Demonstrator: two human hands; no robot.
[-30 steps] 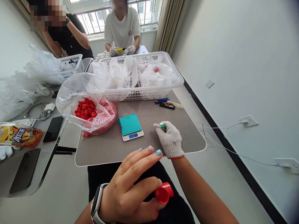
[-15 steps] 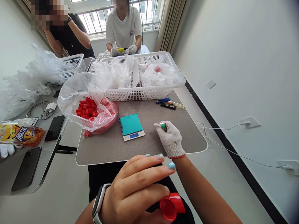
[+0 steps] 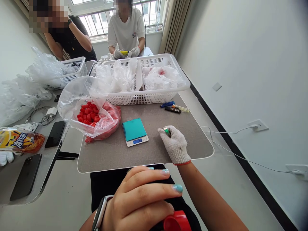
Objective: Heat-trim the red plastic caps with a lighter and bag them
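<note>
Head-camera view of a white-walled room with a barred window [image 3: 96, 24] at the far end; a long table carries a grey felt mat [image 3: 149, 150] at the near end. On the mat stands a white perforated plastic basket [image 3: 149, 98] holding clear bags, and beside it lies a clear plastic bag [image 3: 72, 96] of red plastic caps [image 3: 88, 114], next to a small digital scale with a teal top [image 3: 134, 129]. Along the basket's near side lie a blue lighter [image 3: 167, 104], a black lighter [image 3: 172, 109] and a translucent yellow lighter [image 3: 181, 108]. At the far end, a co-worker in a white T-shirt [image 3: 126, 27] holds a yellow item in white-gloved hands [image 3: 126, 53]; a second co-worker in a black shirt [image 3: 69, 38] leans in at the left. The person's right hand [image 3: 174, 144], in a white knit glove with a red cuff, rests on the mat, its fingers closed on a small green-and-silver item [image 3: 166, 130]. The bare left hand [image 3: 137, 200] is at the lower frame edge, just off the mat, its fingers curled over a red plastic cap [image 3: 176, 222] (thumb out of sight; cap cut off by the frame)
</note>
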